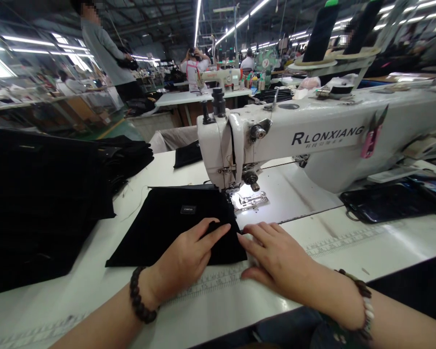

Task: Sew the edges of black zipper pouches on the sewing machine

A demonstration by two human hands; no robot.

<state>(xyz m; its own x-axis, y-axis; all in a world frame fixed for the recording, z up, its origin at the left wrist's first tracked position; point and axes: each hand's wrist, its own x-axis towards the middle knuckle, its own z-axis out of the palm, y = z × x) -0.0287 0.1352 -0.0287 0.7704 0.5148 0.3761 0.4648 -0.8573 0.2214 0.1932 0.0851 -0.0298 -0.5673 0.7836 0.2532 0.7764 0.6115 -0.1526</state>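
Note:
A black fabric panel [160, 232] with a small label [188, 209] lies flat under the needle end of a white sewing machine [225, 145]. Its far right corner reaches the presser foot area. My left hand [189, 252] rests on the panel and pinches a raised fold of it, the index finger stretched toward the right edge. At that right edge lies my right hand [272, 252], fingertips touching the fabric side and thumb apart on the table. The undersides of my left fingers are partly hidden.
A tall stack of black fabric pieces [39, 194] fills the left. Another black piece [187, 154] lies behind the machine head. A phone [388, 202] rests at right; pink-handled snips [372, 138] hang on the machine. A printed ruler [218, 283] runs along the table. Co-workers are in the background.

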